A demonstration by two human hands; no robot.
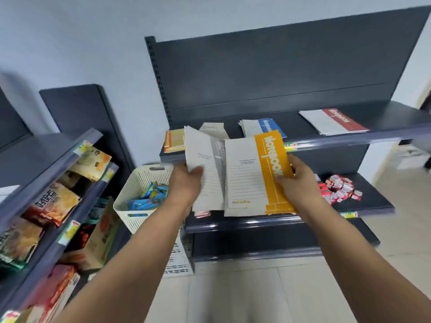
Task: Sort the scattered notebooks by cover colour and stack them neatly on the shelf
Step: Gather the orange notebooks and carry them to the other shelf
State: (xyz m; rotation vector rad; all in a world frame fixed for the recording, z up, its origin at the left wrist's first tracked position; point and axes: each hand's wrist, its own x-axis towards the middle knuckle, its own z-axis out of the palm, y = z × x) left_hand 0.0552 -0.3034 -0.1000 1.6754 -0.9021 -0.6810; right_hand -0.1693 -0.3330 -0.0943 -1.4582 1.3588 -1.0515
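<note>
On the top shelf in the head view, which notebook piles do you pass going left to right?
orange notebook pile → grey notebook → blue notebook pile → red notebook pile

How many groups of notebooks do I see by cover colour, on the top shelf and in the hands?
Yellow, in the right hand: 1
Grey, in the left hand: 1
Orange pile on the top shelf: 1
Blue pile: 1
Red pile: 1
Total: 5

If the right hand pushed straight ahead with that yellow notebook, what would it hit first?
Probably the front edge of the dark metal upper shelf, near the blue-striped notebook pile; the right hand looks just below it, though depth is unclear.
</note>
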